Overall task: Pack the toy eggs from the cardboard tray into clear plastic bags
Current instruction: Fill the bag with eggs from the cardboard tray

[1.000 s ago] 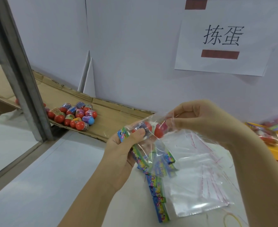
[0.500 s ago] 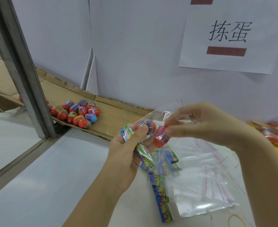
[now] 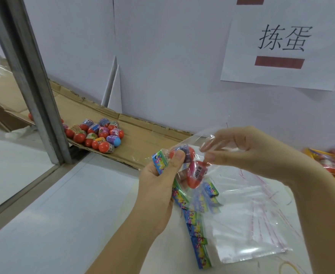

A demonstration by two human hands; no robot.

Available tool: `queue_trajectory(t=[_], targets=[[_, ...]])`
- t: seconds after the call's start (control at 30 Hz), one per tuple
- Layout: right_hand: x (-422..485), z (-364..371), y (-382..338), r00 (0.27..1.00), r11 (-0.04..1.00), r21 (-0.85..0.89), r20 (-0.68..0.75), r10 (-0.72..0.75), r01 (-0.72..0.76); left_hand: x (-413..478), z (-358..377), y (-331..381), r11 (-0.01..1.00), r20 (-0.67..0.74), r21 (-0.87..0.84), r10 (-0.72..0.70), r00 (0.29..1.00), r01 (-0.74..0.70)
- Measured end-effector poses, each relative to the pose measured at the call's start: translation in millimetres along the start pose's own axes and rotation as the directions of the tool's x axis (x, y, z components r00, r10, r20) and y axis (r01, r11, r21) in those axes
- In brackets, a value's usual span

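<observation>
Now two eggs [image 3: 196, 175] in bag [image 3: 197, 142] — left hand [image 3: 158, 186] grips, right hand [image 3: 247, 147] pinches it.

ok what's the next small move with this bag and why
Probably relax the thumb of the left hand so the upper egg slides deeper into the clear bag. That thumb pins it near the mouth, which the right hand pinches, while the barcoded egg hangs lower.
</observation>
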State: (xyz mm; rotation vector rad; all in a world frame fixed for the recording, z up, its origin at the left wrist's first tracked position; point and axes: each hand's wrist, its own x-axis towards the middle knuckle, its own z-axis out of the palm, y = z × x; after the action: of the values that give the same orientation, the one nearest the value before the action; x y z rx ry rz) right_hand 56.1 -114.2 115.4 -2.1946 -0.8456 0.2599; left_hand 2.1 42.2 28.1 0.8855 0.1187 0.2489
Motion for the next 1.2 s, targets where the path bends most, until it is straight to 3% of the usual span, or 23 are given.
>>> queue_trajectory(t=[0.3, 0.83, 1.2], targets=[[-1, -3, 0, 0.994, 0.993, -0.090, 0.080, 0.077, -0.070, 1, 0, 0, 0.998, -0.008, -0.055, -0.036, 0.999, 0.036], [-1, 0, 3, 0.979, 0.995, -0.097, 0.204, 0.018, 0.002, 3, -5, 2, 0.999, -0.030, -0.021, -0.041, 0.999, 0.040], [6, 8, 4, 0.998, 0.998, 0.054, 0.057, -0.037, 0.034, 0, -4, 2, 0.993, 0.016, -0.039, -0.110, 0.994, 0.110]])
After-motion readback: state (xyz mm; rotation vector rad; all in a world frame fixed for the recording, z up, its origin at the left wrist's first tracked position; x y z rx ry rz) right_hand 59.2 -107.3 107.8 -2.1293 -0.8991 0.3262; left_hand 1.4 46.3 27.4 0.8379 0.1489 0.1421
